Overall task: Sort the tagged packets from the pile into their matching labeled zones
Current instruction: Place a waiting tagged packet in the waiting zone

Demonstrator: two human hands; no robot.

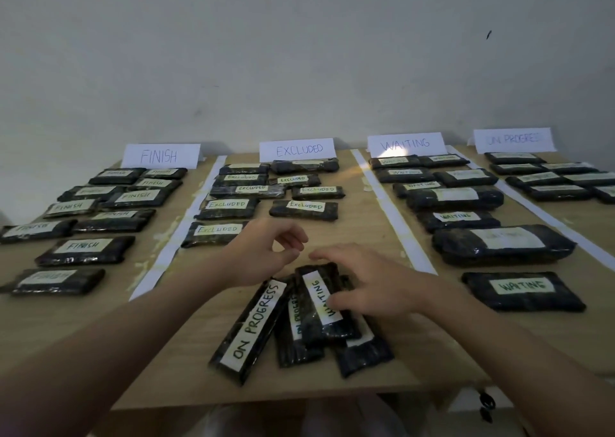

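A small pile of dark packets lies at the table's near middle. A packet tagged WAITING (320,317) lies on top, an ON PROGRESS packet (253,327) to its left, a second ON PROGRESS packet (294,340) half under it, and another packet (362,353) with its tag hidden. My right hand (366,287) is spread over the top WAITING packet, thumb on its tag. My left hand (266,253) hovers just beyond the pile, its fingers loosely curled and holding nothing. Paper signs at the back read FINISH (159,155), EXCLUDED (299,149), WAITING (406,144) and ON PROGRESS (514,139).
Several tagged packets lie in rows in each zone of the wooden table (382,233). White tape strips (186,227) (389,210) (549,217) divide the zones. A large WAITING packet (522,290) sits right of the pile. The table's front edge (266,400) is close to me.
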